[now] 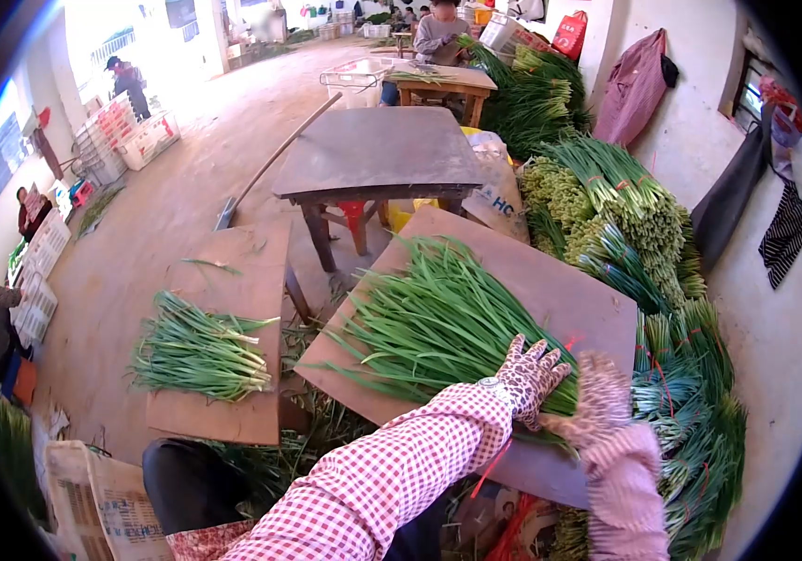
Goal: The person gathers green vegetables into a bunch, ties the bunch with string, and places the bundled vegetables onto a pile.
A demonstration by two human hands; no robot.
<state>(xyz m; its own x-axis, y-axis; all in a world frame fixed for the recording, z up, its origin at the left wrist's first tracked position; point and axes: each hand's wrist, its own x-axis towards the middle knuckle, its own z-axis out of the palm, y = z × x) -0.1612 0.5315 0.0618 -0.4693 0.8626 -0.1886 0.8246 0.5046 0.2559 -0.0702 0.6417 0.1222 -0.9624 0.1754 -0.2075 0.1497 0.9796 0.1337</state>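
The left hand (530,376) lies open on the green stalks (448,318). The right hand (599,397) (blurred) is beside it; I cannot tell its grip.

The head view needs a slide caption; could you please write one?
Left hand on long green leaves across a brown board, right hand blurred beside it.

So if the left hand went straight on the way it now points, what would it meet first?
Probably the red strand just beyond the left hand, then the bare part of the board. Depth is unclear, so it might pass above the strand.
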